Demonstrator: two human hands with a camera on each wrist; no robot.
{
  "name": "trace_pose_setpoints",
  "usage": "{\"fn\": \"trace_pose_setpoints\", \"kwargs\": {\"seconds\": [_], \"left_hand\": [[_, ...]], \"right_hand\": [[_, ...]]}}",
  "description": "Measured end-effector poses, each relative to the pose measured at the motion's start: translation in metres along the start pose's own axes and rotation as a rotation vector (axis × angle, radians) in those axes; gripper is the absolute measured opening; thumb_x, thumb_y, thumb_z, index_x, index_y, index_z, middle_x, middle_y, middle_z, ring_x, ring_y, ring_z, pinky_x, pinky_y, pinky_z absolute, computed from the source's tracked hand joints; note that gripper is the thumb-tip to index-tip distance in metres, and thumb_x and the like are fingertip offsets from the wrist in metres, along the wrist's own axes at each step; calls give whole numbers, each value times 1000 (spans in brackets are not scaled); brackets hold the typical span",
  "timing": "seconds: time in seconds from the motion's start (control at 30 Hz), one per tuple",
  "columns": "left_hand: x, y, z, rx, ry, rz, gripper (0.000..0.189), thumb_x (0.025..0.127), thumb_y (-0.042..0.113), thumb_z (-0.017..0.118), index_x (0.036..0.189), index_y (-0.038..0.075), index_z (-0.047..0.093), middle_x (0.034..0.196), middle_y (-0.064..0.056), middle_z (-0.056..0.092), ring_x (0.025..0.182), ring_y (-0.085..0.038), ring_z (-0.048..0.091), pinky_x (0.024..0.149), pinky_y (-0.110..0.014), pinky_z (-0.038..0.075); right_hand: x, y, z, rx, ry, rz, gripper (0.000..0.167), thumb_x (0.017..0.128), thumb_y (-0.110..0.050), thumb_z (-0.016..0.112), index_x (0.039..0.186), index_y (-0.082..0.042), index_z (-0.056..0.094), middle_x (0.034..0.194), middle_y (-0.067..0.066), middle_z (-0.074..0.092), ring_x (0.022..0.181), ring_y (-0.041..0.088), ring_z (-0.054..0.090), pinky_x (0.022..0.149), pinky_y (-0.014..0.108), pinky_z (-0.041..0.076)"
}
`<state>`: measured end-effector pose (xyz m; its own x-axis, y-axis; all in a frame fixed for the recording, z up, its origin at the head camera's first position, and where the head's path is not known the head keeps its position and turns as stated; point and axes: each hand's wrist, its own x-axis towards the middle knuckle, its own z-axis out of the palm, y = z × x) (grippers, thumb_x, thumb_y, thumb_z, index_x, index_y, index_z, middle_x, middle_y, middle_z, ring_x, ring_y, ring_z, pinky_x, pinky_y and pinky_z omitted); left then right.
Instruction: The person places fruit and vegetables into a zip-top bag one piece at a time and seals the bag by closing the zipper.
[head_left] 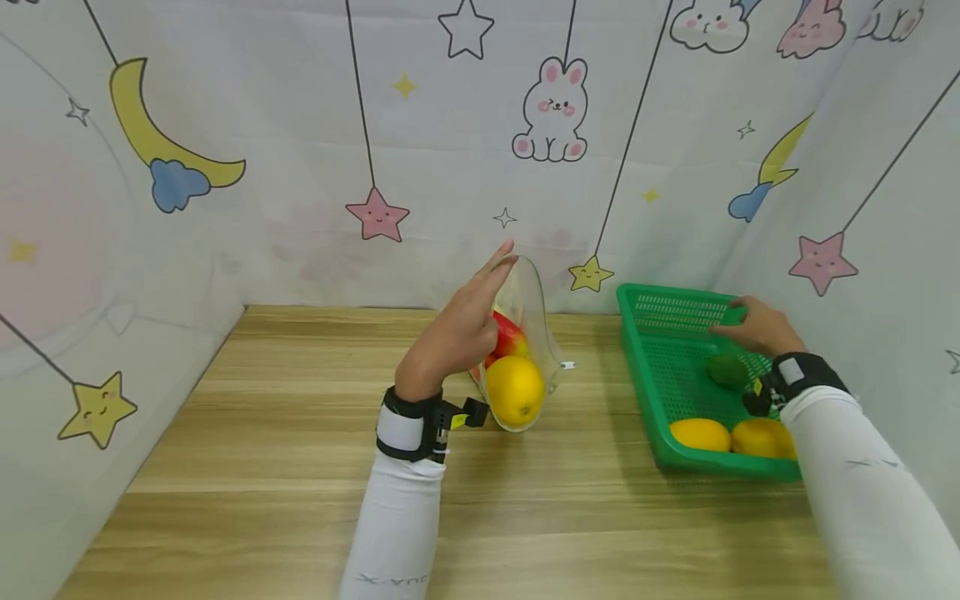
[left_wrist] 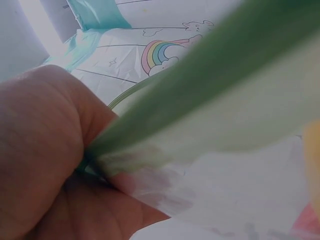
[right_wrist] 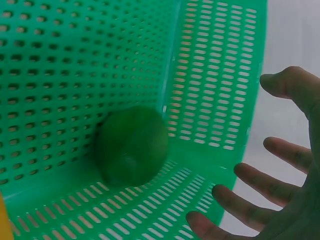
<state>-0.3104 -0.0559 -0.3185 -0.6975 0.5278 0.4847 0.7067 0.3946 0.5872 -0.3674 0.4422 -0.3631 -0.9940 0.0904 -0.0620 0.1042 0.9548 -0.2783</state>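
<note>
My left hand (head_left: 459,332) grips the upper rim of a see-through mesh bag (head_left: 534,292) in the head view. In the left wrist view, the bag's green edging (left_wrist: 165,107) runs in between thumb and fingers. Inside the bag show a round yellow fruit (head_left: 515,390) and a red-and-yellow fruit (head_left: 509,335) behind it. Over the back right of a green plastic basket (head_left: 637,367) is my right hand (head_left: 763,327), its fingers spread and holding nothing. A dark green rounded fruit (right_wrist: 132,146) lies on the basket floor, apart from the fingers.
Two yellow fruits, one on the left (head_left: 701,435) and one on the right (head_left: 761,438), lie along the basket's front wall. The wooden table (head_left: 247,467) meets a patterned cloth backdrop (head_left: 300,167) at the back and sides.
</note>
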Motion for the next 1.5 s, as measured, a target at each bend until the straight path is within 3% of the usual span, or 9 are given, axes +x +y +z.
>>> {"fn": "trace_pose_setpoints", "kwargs": {"seconds": [0.17,0.43,0.67,0.87,1.03,1.27,1.5], "left_hand": [[0,-1,1,0,-2,-1,80,81,-25,31,157,-2,27,171,-4,10,158,-16,13,126,-35,22],[0,-1,0,-1,-1,11,79,81,-25,31,157,-3,27,171,-6,12,158,-17,13,126,-36,23],[0,0,-2,5,3,16,78,81,-25,31,156,-3,28,171,-6,13,158,-17,13,126,-37,22],[-2,0,-3,-6,-6,5,79,81,-25,30,157,-3,27,171,-5,12,158,-17,13,126,-37,21],[-2,0,-3,-1,-1,8,79,81,-24,30,157,-2,27,171,-6,12,158,-17,13,126,-37,21],[-2,2,-4,6,-2,2,79,81,-25,31,157,-3,27,171,-6,12,158,-19,14,126,-38,21],[-2,1,-3,3,-9,-4,79,81,-24,31,157,-3,28,171,-5,12,158,-19,14,126,-38,22]], "right_hand": [[3,7,10,6,-73,18,91,93,-54,58,149,10,27,147,46,29,128,66,35,102,74,39],[1,7,18,-8,-131,10,86,92,-47,62,145,13,31,140,48,34,113,60,50,81,59,55],[5,10,31,-24,-191,50,73,92,-33,65,144,10,38,139,46,38,120,61,45,93,70,47],[6,19,45,-44,-221,26,65,87,-22,68,139,11,47,134,46,46,116,60,50,85,65,52],[10,24,47,-69,-221,-5,63,85,-19,70,135,14,50,127,43,53,111,58,54,81,60,55],[6,15,38,-14,-230,28,59,91,-27,64,131,14,52,117,38,60,93,40,64,66,41,59],[1,11,27,22,-116,2,59,98,-33,55,130,16,54,98,27,69,74,25,65,55,34,56]]}}
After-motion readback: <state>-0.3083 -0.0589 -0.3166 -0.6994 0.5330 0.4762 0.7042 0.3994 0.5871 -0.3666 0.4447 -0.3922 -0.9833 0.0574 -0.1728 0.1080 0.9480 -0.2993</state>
